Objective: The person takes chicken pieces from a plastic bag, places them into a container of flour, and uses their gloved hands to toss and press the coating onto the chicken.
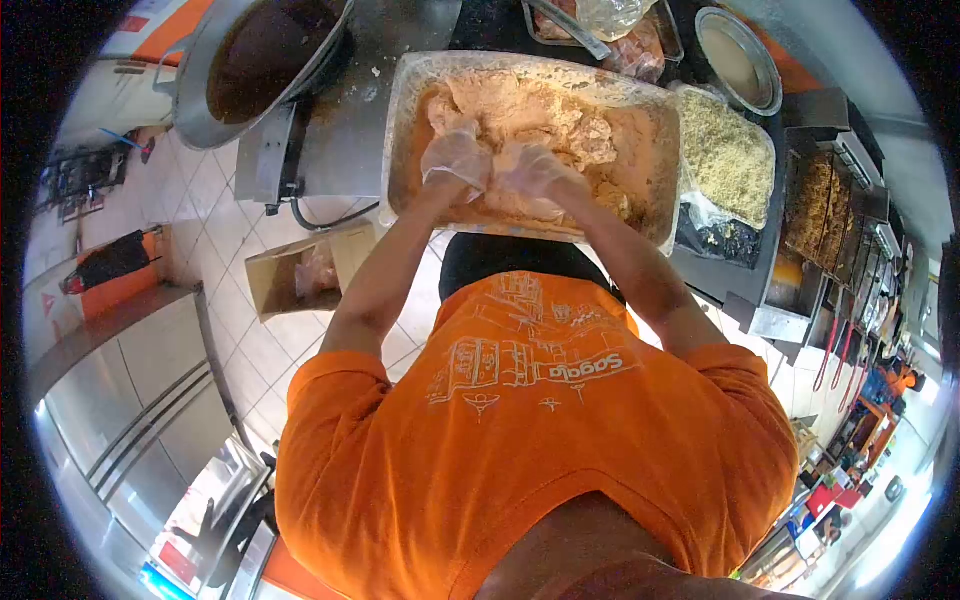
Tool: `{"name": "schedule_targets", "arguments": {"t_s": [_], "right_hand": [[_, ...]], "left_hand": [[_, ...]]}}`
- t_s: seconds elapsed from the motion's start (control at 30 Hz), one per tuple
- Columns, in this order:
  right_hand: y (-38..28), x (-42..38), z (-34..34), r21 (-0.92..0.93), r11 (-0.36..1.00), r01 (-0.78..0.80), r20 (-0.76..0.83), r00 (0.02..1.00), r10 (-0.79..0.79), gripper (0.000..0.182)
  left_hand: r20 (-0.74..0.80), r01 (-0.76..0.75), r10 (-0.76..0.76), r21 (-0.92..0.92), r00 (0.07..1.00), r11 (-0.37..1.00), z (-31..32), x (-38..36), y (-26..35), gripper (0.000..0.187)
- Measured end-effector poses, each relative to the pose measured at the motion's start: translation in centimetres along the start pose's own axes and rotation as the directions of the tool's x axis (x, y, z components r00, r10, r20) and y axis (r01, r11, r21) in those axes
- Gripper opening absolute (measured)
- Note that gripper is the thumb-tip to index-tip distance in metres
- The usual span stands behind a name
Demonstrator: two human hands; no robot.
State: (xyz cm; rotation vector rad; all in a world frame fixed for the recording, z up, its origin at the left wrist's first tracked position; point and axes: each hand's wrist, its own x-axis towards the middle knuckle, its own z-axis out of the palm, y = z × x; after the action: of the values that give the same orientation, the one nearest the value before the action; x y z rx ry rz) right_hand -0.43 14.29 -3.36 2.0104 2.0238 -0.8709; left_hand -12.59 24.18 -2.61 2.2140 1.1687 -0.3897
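Working in coating mix [505,100] inside our tub [540,63].
Our left hand [457,158] is curled, our right hand [541,172] angled inward just beside it; whether either pinches a piece, we cannot tell. The tub sits on our counter [345,165], pale crumbs [730,150] at its right.

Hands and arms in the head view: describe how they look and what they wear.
The left hand and right hand wear thin, see-through, wrinkled gloves that end around the wrists. Short, plain orange sleeves cover the upper arms; the forearms have no sleeves, and no watch or bracelet shows.
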Motion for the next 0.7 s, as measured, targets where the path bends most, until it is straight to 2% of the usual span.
{"name": "schedule_targets", "arguments": {"t_s": [0.03,0.07,0.1,0.17,0.2,0.23,0.27,0.3,0.37,0.43,0.5,0.53,0.6,0.7], "right_hand": [[0.5,-2.1,-1.8,0.143,0.990,0.017,-0.099,0.995,-0.003,0.034],[1.6,-3.6,-2.7,0.278,0.959,0.049,-0.197,0.980,0.007,0.034],[4.3,-3.8,-0.9,0.272,0.961,0.053,-0.191,0.982,0.000,0.034],[9.0,-2.7,3.1,0.308,0.950,0.053,-0.303,0.952,0.046,0.032],[9.8,-2.5,3.5,0.318,0.947,0.054,-0.340,0.938,0.061,0.031],[10.6,-2.1,3.9,0.262,0.959,-0.104,-0.176,0.972,0.154,0.031],[10.5,-2.3,3.8,0.181,0.950,-0.253,-0.014,0.965,0.260,0.032],[10.1,-2.4,4.0,0.178,0.950,-0.255,-0.016,0.965,0.262,0.032],[8.6,-2.1,4.8,-0.223,0.947,-0.230,-0.115,0.971,0.209,0.032],[9.0,-1.1,6.6,-0.151,0.957,-0.246,-0.102,0.967,0.233,0.032],[9.2,-0.8,6.5,-0.081,0.961,-0.263,-0.091,0.962,0.256,0.031],[9.3,-0.9,5.7,-0.037,0.966,-0.257,-0.045,0.966,0.256,0.033],[8.9,-1.1,4.3,0.022,0.963,-0.268,0.031,0.963,0.267,0.036],[8.3,-0.2,4.7,0.041,0.935,-0.352,0.040,0.936,0.351,0.040]], "left_hand": [[-0.019,-0.099,0.103,0.158,0.994,0.982,1.9,1.2,-0.8,0.056],[-0.024,-0.142,0.152,0.233,0.988,0.962,2.8,1.6,-0.9,0.056],[-0.029,-0.182,0.200,0.306,0.979,0.934,3.8,1.9,-0.9,0.055],[-0.238,-0.156,0.213,0.237,0.948,0.959,5.1,1.5,0.3,0.050],[-0.243,-0.153,0.211,0.234,0.947,0.960,5.8,2.5,-0.1,0.050],[-0.234,-0.203,0.268,0.266,0.935,0.942,6.6,3.9,-0.6,0.050],[-0.220,-0.254,0.325,0.298,0.920,0.920,6.5,4.1,-0.4,0.051],[-0.223,-0.255,0.327,0.297,0.918,0.920,6.3,4.1,-0.2,0.051],[0.044,-0.168,0.162,0.229,0.986,0.959,5.5,4.3,0.2,0.053],[0.106,-0.224,0.203,0.250,0.973,0.942,10.0,7.6,-2.4,0.054],[0.165,-0.280,0.243,0.266,0.956,0.922,11.0,7.8,-2.1,0.056],[0.069,-0.186,0.186,-0.007,0.980,0.982,11.9,7.3,-0.9,0.058],[-0.011,-0.099,0.100,-0.289,0.995,0.952,10.8,4.9,2.7,0.059],[0.001,-0.081,0.084,-0.256,0.996,0.963,8.4,4.6,6.2,0.062]]}}
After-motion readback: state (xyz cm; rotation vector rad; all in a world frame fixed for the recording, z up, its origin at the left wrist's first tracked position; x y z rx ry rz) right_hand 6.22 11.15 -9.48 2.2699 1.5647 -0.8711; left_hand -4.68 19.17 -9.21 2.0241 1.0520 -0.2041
